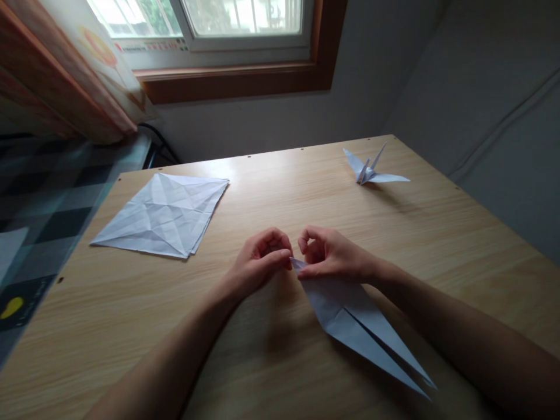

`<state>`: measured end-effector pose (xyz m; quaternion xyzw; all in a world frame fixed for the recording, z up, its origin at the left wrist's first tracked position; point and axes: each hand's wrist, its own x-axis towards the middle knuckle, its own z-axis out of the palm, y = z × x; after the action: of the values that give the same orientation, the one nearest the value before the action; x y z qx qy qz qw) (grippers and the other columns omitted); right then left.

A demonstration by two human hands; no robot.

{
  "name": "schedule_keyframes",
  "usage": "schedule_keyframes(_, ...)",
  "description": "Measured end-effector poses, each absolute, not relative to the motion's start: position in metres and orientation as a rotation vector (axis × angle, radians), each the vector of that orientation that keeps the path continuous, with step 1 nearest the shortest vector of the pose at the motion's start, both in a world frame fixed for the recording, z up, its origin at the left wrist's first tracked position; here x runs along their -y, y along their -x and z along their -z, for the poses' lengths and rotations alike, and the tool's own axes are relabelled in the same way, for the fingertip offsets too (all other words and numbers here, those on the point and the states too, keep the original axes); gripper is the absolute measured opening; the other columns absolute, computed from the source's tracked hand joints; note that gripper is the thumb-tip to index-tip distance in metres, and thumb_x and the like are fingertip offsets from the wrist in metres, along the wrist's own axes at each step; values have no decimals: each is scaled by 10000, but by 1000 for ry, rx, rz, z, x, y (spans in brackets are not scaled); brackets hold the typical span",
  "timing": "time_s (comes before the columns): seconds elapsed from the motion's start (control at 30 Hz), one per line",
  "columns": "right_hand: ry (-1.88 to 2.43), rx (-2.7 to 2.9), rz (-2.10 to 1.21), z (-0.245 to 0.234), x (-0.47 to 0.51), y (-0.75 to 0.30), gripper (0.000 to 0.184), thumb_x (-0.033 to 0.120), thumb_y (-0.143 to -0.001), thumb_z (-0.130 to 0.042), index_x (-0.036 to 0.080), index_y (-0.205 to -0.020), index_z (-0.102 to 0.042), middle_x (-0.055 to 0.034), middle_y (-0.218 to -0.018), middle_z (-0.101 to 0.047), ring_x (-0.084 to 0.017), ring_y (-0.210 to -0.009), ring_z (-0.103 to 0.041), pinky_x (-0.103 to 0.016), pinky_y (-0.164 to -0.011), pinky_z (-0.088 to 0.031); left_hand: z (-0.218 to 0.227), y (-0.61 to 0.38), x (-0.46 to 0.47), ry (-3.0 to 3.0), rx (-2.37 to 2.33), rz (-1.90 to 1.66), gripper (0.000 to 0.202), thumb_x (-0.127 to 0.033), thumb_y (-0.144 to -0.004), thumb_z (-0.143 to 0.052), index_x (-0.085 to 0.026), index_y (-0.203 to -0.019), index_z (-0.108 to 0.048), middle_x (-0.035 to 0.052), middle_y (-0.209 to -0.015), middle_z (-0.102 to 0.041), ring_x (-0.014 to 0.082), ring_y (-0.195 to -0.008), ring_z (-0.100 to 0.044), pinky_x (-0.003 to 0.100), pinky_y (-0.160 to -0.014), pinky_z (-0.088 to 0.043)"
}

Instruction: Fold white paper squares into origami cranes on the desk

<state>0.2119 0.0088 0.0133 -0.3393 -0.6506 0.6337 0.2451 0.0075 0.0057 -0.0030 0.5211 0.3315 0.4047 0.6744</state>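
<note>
A folded sheet of white paper [350,318], long and diamond-shaped, slants across the front of the table. Its lower right end splits into two narrow points. At its upper left tip, my left hand [265,256] pinches the corner between thumb and curled fingers. My right hand [328,254] grips the same paper just beside that tip, thumb on the near side and fingers bent. The fingertips partly hide the tip. A finished white paper crane [368,175] stands at the back right, wings spread.
Creased square paper sheets [166,216] lie at the left of the wooden table [262,198]. A checked cloth surface [56,221] adjoins the left edge. Behind are a window [236,81] and a curtain [74,76]; a cable [494,131] runs along the right wall.
</note>
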Motion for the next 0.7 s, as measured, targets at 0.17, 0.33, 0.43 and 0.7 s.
schedule_keyframes(0.17,959,1934,-1565,-23,-1,-209,275,169,-722,-736,190,-831,-485,93,-605,-504,-52,-540,-451,-150,-471,-328,-4,-7,-3,-1355,-816,-789,161,-268,-715,-720,-121,-726,-654,9,-666,-619,82,-557,-491,190,-499,-348)
schedule_keyframes(0.33,963,1865,-1674,-22,-6,-211,317,194,-707,-762,193,-833,-471,98,-582,-501,-55,-518,-448,-156,-460,-322,-8,-6,-3,-1374,-826,-767,140,-227,-665,-720,-126,-716,-637,-12,-624,-589,76,-544,-475,189,-493,-340)
schedule_keyframes(0.43,910,1821,-1764,-20,-8,-213,326,230,-705,-777,189,-854,-490,87,-589,-533,-62,-522,-468,-159,-460,-324,-8,-8,-2,-1367,-823,-774,108,-180,-648,-713,-123,-678,-627,-7,-624,-604,79,-556,-509,188,-508,-371)
schedule_keyframes(0.7,994,1845,-1791,-18,-14,-216,181,305,-804,-669,127,-826,-644,36,-608,-568,-62,-514,-429,-185,-474,-305,-12,-7,-3,-1318,-802,-711,39,-140,-665,-681,-118,-689,-660,26,-604,-693,112,-544,-623,202,-532,-464)
